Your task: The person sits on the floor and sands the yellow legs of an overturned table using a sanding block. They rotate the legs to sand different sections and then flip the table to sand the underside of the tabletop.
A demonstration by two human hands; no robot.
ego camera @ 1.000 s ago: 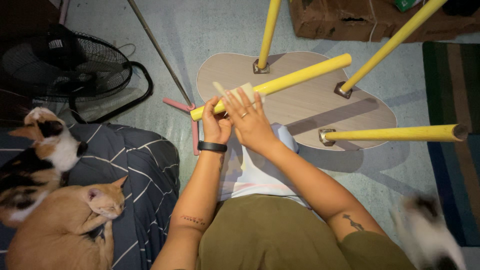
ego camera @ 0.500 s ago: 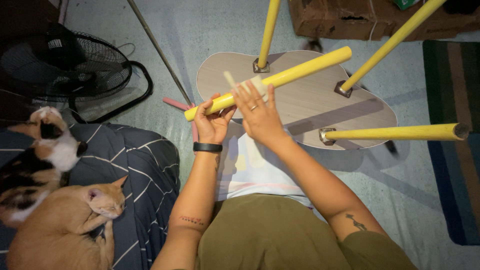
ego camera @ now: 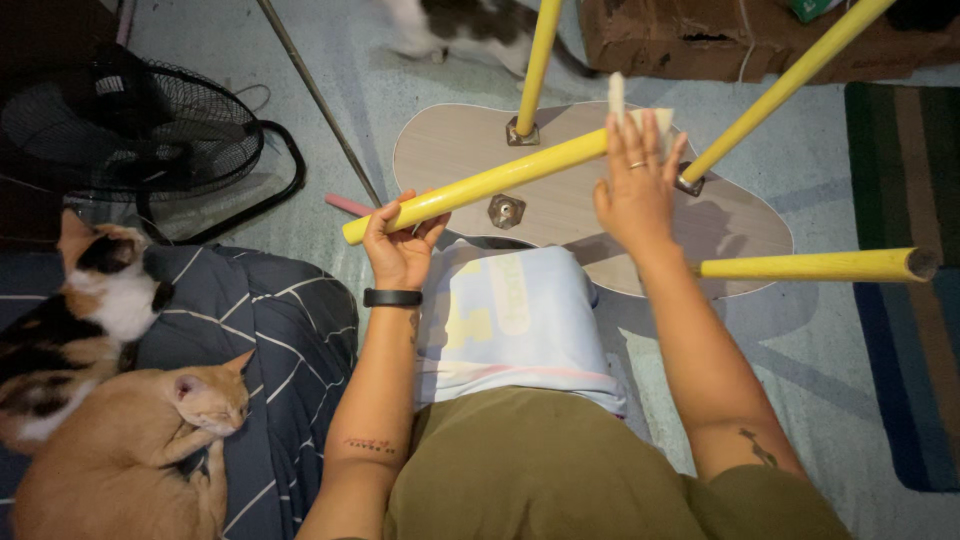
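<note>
An upturned pale wooden tabletop lies on the floor with three yellow legs screwed on and one bare metal mount. A loose yellow leg slants above it. My left hand, with a black wristband, grips that leg near its lower end. My right hand is farther up the leg, fingers stretched out, pressing a pale folded sheet against it.
A black floor fan stands at the left. Two cats, a calico and an orange one, lie on a dark striped cushion. A third cat walks at the top. A cardboard box and a rug sit on the right.
My right hand has slid up the loose leg away from my left hand, taking the pale sheet along. A cat that was at the lower right is gone from there.
</note>
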